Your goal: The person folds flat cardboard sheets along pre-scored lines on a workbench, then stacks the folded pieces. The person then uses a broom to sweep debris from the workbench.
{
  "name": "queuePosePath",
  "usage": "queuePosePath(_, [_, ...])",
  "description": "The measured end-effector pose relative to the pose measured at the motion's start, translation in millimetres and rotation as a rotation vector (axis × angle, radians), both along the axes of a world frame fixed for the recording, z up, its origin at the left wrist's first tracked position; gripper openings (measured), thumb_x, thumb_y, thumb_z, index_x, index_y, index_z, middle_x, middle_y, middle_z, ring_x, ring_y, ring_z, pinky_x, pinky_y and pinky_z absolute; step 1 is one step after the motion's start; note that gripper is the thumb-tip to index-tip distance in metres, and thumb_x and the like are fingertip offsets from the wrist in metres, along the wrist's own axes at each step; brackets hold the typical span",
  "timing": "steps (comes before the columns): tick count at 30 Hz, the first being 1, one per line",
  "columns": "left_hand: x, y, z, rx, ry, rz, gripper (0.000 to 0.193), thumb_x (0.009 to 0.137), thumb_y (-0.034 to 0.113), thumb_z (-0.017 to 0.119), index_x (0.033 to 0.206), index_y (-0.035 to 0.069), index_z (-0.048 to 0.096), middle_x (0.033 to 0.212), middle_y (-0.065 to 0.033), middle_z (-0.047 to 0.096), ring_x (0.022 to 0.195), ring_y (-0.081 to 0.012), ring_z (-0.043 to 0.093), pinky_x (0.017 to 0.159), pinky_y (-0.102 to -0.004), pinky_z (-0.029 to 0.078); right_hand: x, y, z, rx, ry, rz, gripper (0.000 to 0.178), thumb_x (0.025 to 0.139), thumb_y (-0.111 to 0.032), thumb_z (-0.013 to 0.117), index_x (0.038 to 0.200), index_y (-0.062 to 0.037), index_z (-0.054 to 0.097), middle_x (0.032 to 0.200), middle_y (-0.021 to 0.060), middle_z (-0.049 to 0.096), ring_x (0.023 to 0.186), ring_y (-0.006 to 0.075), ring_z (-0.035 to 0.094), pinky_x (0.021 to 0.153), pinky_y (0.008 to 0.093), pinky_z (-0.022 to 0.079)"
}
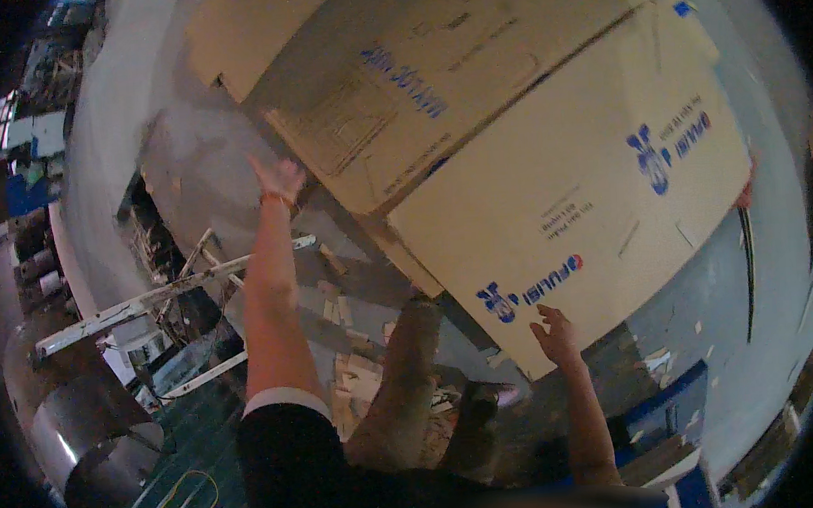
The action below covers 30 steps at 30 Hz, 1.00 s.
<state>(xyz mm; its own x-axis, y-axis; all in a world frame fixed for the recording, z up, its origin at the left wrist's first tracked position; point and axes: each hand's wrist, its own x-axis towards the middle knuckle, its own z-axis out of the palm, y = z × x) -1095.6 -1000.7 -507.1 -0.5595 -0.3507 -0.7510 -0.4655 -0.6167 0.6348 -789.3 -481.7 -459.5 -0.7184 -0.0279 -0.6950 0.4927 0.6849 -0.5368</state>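
Observation:
A large brown cardboard box [599, 235] with blue and red print fills the middle and upper right. Its nearer panel is lighter than the darker panel [389, 98] behind, and a flap [247, 23] sticks out at the far left. Beside the left edge of the darker panel, my left hand [280, 180] is stretched out with fingers apart, holding nothing. My right hand [556, 333] is at the near edge of the lighter panel, fingers loosely bent and apart. Whether it touches the cardboard I cannot tell.
A worn metal frame [165, 302] stands left of my left forearm. Below it lie a shiny metal cylinder [95, 445] and a yellow cord [182, 500]. Cardboard scraps [358, 381] litter the floor around my legs. A blue-edged object [668, 415] is at the lower right.

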Motion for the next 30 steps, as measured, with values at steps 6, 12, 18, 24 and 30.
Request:
queuePosePath(6, [-126,-33,53,-0.280,0.173,-0.074,0.106,0.068,0.077,0.043,0.142,0.013,0.004,0.146,-0.0129,0.014,0.135,-0.0327,0.011,0.107,-0.0508,0.007,-81,-87,-33,-0.190,-0.120,0.024,0.042,0.081,-0.026,0.060,0.117,-0.0043,0.053,0.110,0.0192,0.056,0.103,0.0330,0.054,0.087,0.0399,0.044])
queuePosePath(12, [-149,-39,49,-0.214,0.035,-0.218,0.079,0.074,0.057,0.060,0.137,0.024,0.024,0.138,-0.0106,0.027,0.123,-0.0363,0.031,0.095,-0.0576,0.030,-133,-113,-41,-0.188,-0.044,0.190,0.045,0.080,-0.027,0.062,0.116,-0.0022,0.053,0.107,0.0189,0.057,0.098,0.0308,0.057,0.084,0.0387,0.046])
queuePosePath(18, [-136,-34,40,-0.216,-0.018,-0.220,0.073,0.073,0.055,0.063,0.132,0.022,0.033,0.128,-0.0111,0.037,0.107,-0.0322,0.043,0.082,-0.0471,0.045,-238,-147,-50,-0.528,-0.054,-0.057,0.057,0.083,-0.029,0.061,0.131,-0.0079,0.038,0.123,0.0151,0.047,0.112,0.0244,0.048,0.087,0.0395,0.045])
queuePosePath(24, [-62,89,32,0.009,-0.087,-0.322,0.047,0.081,0.045,0.061,0.116,0.017,0.048,0.101,-0.0050,0.054,0.090,-0.0159,0.050,0.070,-0.0352,0.046,-372,-230,-56,-1.046,0.140,-0.497,0.098,0.079,-0.041,0.063,0.142,-0.0125,-0.007,0.139,0.0217,0.023,0.128,0.0309,0.026,0.103,0.0433,0.026])
queuePosePath(30, [30,145,11,0.221,0.101,-0.425,0.055,0.084,0.042,0.056,0.126,0.012,0.039,0.125,-0.0080,0.044,0.113,-0.0207,0.045,0.096,-0.0393,0.037,-403,-240,-57,-1.210,0.130,-0.777,0.087,0.080,-0.038,0.060,0.138,-0.0037,0.005,0.129,0.0178,0.041,0.124,0.0264,0.034,0.104,0.0428,0.023])
